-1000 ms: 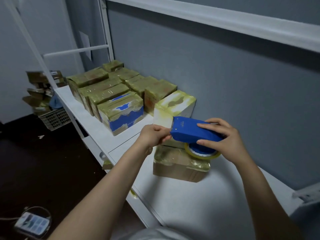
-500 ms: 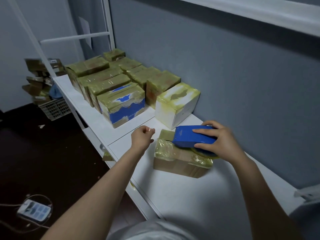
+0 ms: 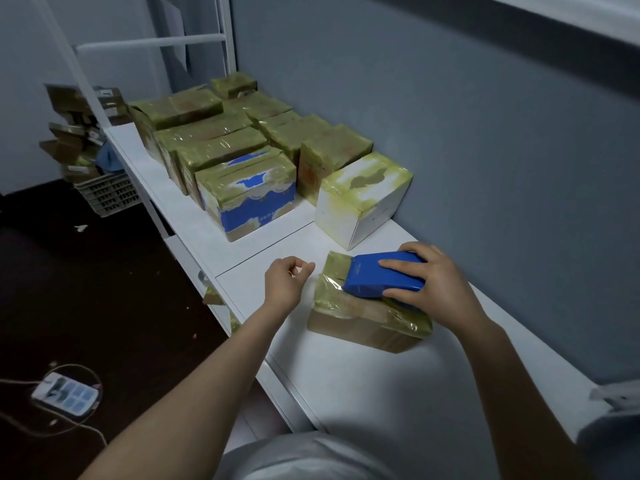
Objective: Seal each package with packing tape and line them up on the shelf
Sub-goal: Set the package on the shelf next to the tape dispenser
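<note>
A flat brown package wrapped in yellowish tape lies on the white shelf in front of me. My right hand grips the blue tape dispenser and presses it onto the package's top. Just left of the package, my left hand hovers with its fingers curled in, and nothing shows in it. A white box with tape on its top stands just beyond. Several taped packages sit in rows further along the shelf.
A grey wall runs along the shelf's right side. A white frame post rises at the far end. A plastic crate with cardboard stacked on it stands on the dark floor at left. A power strip lies on the floor.
My right hand lowered the dispenser from mid-air onto the brown package. My left hand let go of the dispenser's front and drew back to the left.
</note>
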